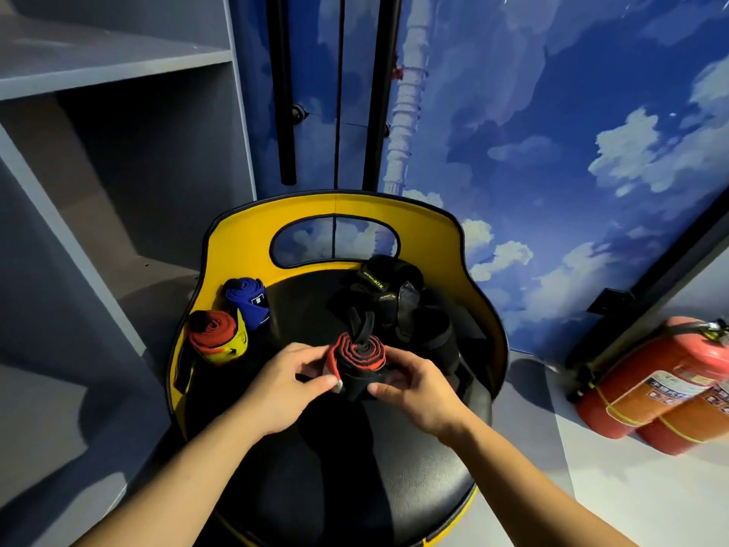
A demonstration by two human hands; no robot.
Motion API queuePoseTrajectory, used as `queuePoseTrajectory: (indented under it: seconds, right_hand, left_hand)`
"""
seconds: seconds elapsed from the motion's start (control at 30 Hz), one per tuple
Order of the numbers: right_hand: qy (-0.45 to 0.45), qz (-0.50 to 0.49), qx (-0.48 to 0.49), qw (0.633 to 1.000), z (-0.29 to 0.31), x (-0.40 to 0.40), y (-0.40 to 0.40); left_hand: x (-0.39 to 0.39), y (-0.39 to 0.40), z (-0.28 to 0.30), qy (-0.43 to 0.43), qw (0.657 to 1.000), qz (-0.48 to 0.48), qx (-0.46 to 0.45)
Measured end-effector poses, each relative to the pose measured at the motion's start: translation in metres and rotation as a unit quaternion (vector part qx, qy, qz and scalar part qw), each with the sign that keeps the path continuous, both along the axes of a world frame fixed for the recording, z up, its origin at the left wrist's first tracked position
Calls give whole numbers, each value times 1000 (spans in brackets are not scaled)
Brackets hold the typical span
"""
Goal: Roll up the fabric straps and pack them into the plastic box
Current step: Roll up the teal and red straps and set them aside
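Your left hand [286,382] and right hand [410,390] both pinch a red-and-black strap [357,359] just above the black seat [355,467] of a yellow-backed chair [244,238]. It looks like you're finishing the roll: the spiral is wound, and a loose black tail pokes up from its centre. Next you'd likely fasten the outer end and tuck that tail so the coil can't spring open. The plastic box isn't in view, so packing will mean finding it. Further back on the seat, a red roll [215,335] and a blue roll [248,302] stand side by side at left, and a heap of black straps [394,305] lies unrolled at right.
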State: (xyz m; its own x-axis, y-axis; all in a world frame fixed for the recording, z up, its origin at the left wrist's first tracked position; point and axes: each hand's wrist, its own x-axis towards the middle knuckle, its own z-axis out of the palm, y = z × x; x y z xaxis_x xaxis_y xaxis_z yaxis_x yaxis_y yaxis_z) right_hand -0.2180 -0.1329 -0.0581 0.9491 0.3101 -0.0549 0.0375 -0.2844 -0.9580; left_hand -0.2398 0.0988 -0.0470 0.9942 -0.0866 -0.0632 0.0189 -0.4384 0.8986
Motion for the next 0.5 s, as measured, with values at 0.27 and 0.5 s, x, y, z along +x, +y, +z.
queuePoseTrajectory:
  seconds: [0.27,0.5]
  right_hand:
    - [-35,-32,-140,989,-30,1,5]
    - [-33,-68,-174,982,-47,-7,14]
  left_hand:
    - [-7,-9,-41,112,991,67,-42]
    - [-10,-15,-58,137,980,105,-100]
